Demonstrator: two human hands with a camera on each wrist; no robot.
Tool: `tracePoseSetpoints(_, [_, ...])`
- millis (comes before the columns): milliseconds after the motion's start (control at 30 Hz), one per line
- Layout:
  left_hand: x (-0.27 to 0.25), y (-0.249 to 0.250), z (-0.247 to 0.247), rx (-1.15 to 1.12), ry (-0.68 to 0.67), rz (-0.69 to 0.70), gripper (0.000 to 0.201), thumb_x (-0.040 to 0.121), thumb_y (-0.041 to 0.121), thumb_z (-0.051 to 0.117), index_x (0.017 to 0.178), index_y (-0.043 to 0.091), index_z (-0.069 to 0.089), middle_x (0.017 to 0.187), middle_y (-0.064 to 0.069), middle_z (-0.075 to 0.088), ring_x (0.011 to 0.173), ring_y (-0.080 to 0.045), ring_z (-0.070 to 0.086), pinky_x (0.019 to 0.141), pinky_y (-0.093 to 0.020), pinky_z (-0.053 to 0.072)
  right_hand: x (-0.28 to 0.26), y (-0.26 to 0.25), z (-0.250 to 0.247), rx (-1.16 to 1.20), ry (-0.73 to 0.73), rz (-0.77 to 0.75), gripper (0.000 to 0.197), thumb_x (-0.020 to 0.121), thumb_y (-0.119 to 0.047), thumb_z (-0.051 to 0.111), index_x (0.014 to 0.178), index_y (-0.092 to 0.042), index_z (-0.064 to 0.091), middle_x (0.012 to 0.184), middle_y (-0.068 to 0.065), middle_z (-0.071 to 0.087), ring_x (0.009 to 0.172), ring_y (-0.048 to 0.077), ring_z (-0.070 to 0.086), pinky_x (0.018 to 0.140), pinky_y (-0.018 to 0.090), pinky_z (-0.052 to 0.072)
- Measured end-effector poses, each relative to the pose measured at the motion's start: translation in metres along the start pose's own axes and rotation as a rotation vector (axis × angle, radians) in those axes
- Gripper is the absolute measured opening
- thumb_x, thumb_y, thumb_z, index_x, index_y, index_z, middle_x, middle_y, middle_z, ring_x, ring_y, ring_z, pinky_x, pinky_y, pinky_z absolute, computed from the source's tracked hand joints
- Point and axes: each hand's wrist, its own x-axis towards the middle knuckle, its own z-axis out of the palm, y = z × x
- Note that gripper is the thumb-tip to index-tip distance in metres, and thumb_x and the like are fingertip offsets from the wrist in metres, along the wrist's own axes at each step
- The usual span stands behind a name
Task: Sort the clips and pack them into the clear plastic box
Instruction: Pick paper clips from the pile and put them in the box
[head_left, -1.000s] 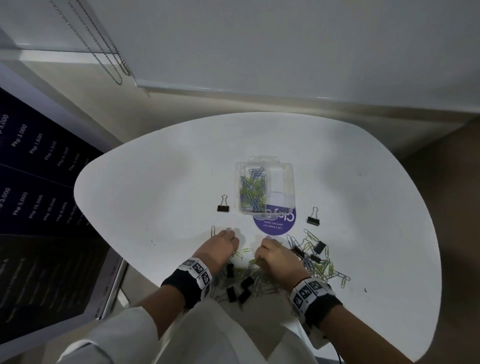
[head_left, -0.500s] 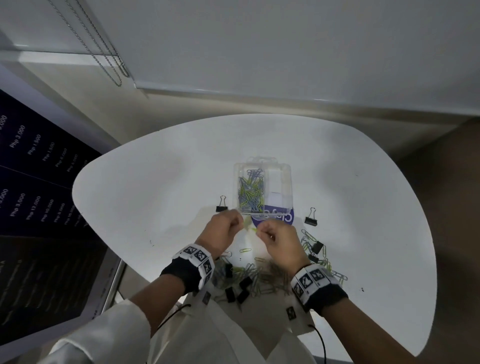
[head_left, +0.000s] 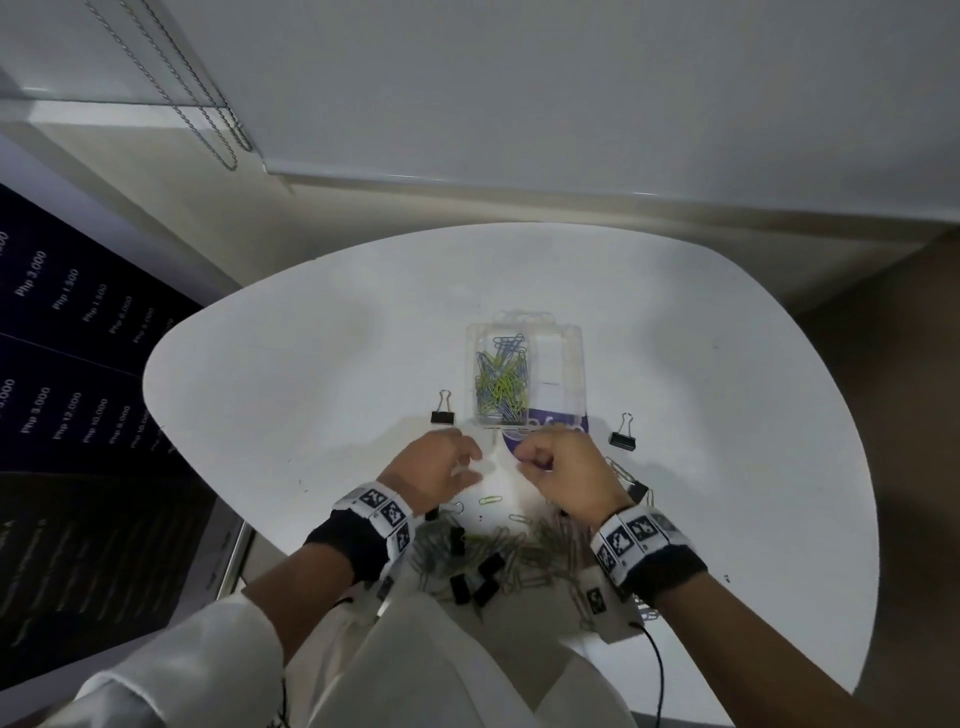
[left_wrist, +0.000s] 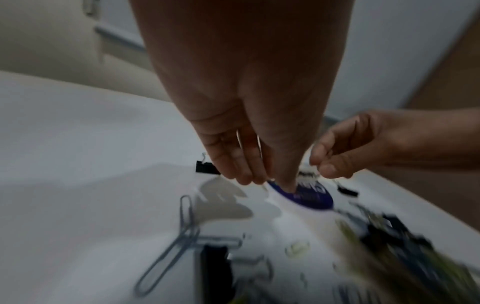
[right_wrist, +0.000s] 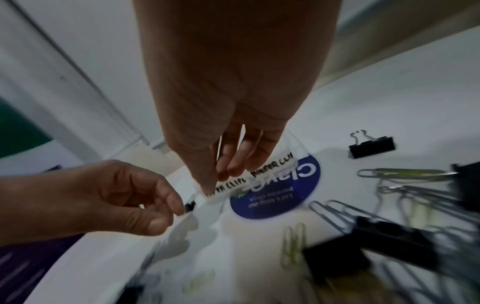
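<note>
Both hands hover side by side above the white surface (head_left: 311, 395), just short of the clear plastic box (head_left: 524, 379). The box sits at the middle of the surface, its left compartment holding a tangle of blue and yellow-green paper clips (head_left: 501, 387), its right compartment showing white. Its near end overlaps a round purple sticker (head_left: 569, 434).

The left hand (head_left: 434, 470) has its fingers (left_wrist: 235, 164) pointing down, loosely extended and close together; the left wrist view is blurred and shows nothing held between them. The right hand (head_left: 563, 470) is curled, and in the left wrist view its fingertips (left_wrist: 328, 164) are pressed together as if pinching, though whether a clip sits between them cannot be told.

One black binder clip (head_left: 442, 414) stands just left of the box, another binder clip (head_left: 622, 436) just right of the sticker. Under the wrists, at the near edge, lies the unsorted pile (head_left: 493, 556): silver and yellow-green paper clips mixed with black binder clips. A lone green clip (head_left: 490, 500) lies on the surface between the hands and the pile.

The right wrist view shows strips of white label (right_wrist: 259, 174) with black handwriting along the box's near end, too blurred to read with certainty. Both wrists wear black bands with marker tags.
</note>
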Motion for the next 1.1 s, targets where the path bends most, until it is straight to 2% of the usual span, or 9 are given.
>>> tracePoseSetpoints(100, [-0.013, 0.001, 0.019, 0.136, -0.199, -0.019, 0.046, 0.081, 0.034, 0.070, 0.123, 0.018, 0.057, 0.119, -0.001, 0.053, 0.107, -0.019, 0.053, 0.091, -0.033, 0.046, -0.023, 0.015, 0.009, -0.301, -0.209, -0.020, 0.020, 0.081, -0.033, 0.071, 0.099, -0.024, 0.074, 0.095, -0.008, 0.064, 0.090, 0.010, 0.056, 0.081, 0.028, 0.049])
tracePoseSetpoints(233, [-0.017, 0.014, 0.043, 0.282, -0.210, 0.118, 0.051, 0.081, 0.013, 0.063, 0.130, 0.015, 0.050, 0.128, -0.007, 0.046, 0.116, -0.025, 0.046, 0.093, -0.036, 0.044, -0.045, 0.036, 0.029, -0.495, -0.222, -0.177, 0.013, 0.070, -0.029, 0.062, 0.080, -0.024, 0.068, 0.084, -0.005, 0.060, 0.086, 0.019, 0.053, 0.070, 0.033, 0.046])
tracePoseSetpoints(367, [-0.014, 0.029, 0.058, 0.438, -0.271, 0.208, 0.028, 0.085, 0.004, 0.056, 0.112, 0.007, 0.057, 0.118, -0.013, 0.052, 0.111, -0.031, 0.049, 0.092, -0.038, 0.041, -0.051, 0.042, 0.042, -0.515, -0.134, -0.225, 0.003, 0.074, -0.020, 0.064, 0.073, -0.021, 0.066, 0.074, -0.003, 0.062, 0.076, 0.023, 0.054, 0.063, 0.032, 0.045])
tracePoseSetpoints(467, [-0.014, 0.028, 0.067, 0.486, -0.283, 0.233, 0.020, 0.083, -0.001, 0.055, 0.103, 0.004, 0.056, 0.110, -0.016, 0.055, 0.106, -0.033, 0.050, 0.092, -0.039, 0.042, -0.050, 0.041, 0.047, -0.486, -0.098, -0.172, 0.011, 0.080, -0.020, 0.058, 0.071, -0.018, 0.064, 0.073, 0.000, 0.062, 0.074, 0.026, 0.055, 0.067, 0.034, 0.045])
tracePoseSetpoints(600, [-0.015, 0.030, 0.067, 0.374, -0.229, 0.136, 0.017, 0.090, 0.001, 0.051, 0.106, 0.004, 0.056, 0.114, -0.013, 0.051, 0.108, -0.026, 0.047, 0.091, -0.033, 0.039, -0.051, 0.034, 0.042, -0.406, -0.117, -0.065, 0.014, 0.084, -0.022, 0.057, 0.072, -0.019, 0.063, 0.077, 0.001, 0.063, 0.075, 0.025, 0.057, 0.073, 0.038, 0.048])
tracePoseSetpoints(700, [-0.017, 0.026, 0.065, 0.243, -0.160, 0.022, 0.016, 0.092, 0.004, 0.049, 0.106, 0.004, 0.056, 0.114, -0.014, 0.053, 0.104, -0.028, 0.049, 0.088, -0.036, 0.042, -0.052, 0.031, 0.038, -0.303, -0.079, -0.021, 0.014, 0.086, -0.021, 0.062, 0.073, -0.017, 0.061, 0.081, 0.000, 0.060, 0.078, 0.020, 0.055, 0.072, 0.035, 0.046])
tracePoseSetpoints(867, [-0.014, 0.019, 0.050, -0.022, -0.093, -0.051, 0.011, 0.087, 0.003, 0.053, 0.088, 0.014, 0.054, 0.095, -0.005, 0.058, 0.086, -0.023, 0.057, 0.071, -0.026, 0.040, -0.052, 0.037, 0.035, -0.174, -0.052, 0.057, 0.012, 0.089, -0.020, 0.062, 0.077, -0.017, 0.061, 0.080, -0.003, 0.061, 0.072, 0.013, 0.058, 0.069, 0.034, 0.050])
tracePoseSetpoints(967, [-0.008, 0.022, 0.032, -0.239, 0.073, -0.096, 0.015, 0.090, 0.010, 0.056, 0.082, 0.023, 0.054, 0.084, 0.003, 0.063, 0.077, -0.016, 0.061, 0.071, -0.027, 0.049, -0.049, 0.036, 0.033, -0.064, -0.028, 0.101, 0.010, 0.088, -0.018, 0.065, 0.078, -0.017, 0.066, 0.074, -0.006, 0.067, 0.068, 0.004, 0.061, 0.065, 0.025, 0.051])
tracePoseSetpoints(1100, [0.016, 0.040, -0.001, -0.408, 0.224, -0.071, 0.008, 0.092, 0.015, 0.059, 0.087, 0.021, 0.060, 0.082, 0.008, 0.066, 0.077, -0.007, 0.063, 0.073, -0.020, 0.052, -0.042, 0.031, 0.026, 0.097, -0.011, 0.135, 0.012, 0.088, -0.014, 0.069, 0.084, -0.024, 0.065, 0.077, -0.011, 0.070, 0.071, -0.002, 0.065, 0.068, 0.011, 0.047])
